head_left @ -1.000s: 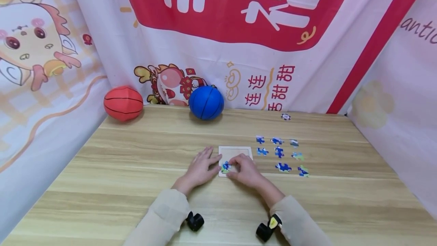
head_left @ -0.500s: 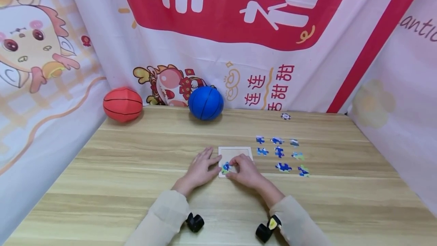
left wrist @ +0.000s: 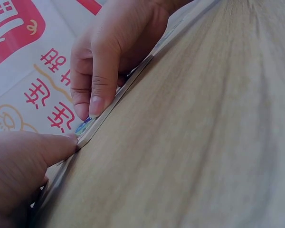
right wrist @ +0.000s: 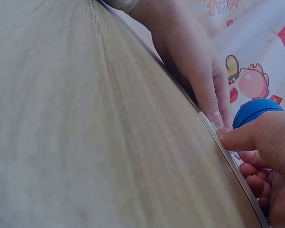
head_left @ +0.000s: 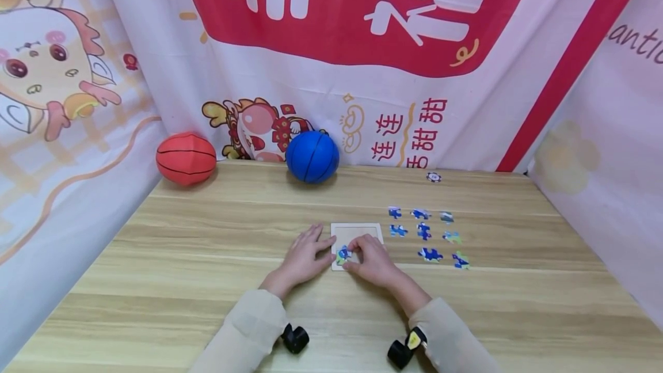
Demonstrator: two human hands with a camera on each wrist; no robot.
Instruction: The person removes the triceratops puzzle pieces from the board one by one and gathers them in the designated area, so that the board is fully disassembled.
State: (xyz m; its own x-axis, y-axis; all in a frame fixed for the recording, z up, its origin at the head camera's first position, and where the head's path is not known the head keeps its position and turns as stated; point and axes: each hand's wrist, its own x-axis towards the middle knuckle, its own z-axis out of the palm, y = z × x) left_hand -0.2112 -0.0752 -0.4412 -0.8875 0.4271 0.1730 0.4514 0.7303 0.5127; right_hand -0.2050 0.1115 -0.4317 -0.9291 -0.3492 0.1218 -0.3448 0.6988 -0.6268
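Observation:
A square, shallow puzzle tray (head_left: 357, 225) with a pale rim lies on the wooden table. In its near left corner sits a blue and green jigsaw piece (head_left: 343, 254), partly covered by fingers. My right hand (head_left: 375, 261) pinches this piece between thumb and index finger; the left wrist view shows both fingertips on the piece (left wrist: 83, 126). My left hand (head_left: 303, 253) lies flat with fingers spread, its thumb and index finger touching the tray's left rim. Up close in the right wrist view, the left fingertips reach the tray edge (right wrist: 210, 127) beside the right thumb.
Several loose jigsaw pieces (head_left: 423, 231) lie in rough rows right of the tray. A small round black-and-white disc (head_left: 433, 177) is at the back. A blue ball (head_left: 312, 157) and a red ball (head_left: 186, 158) rest along the rear edge, before a printed cloth (head_left: 331, 108).

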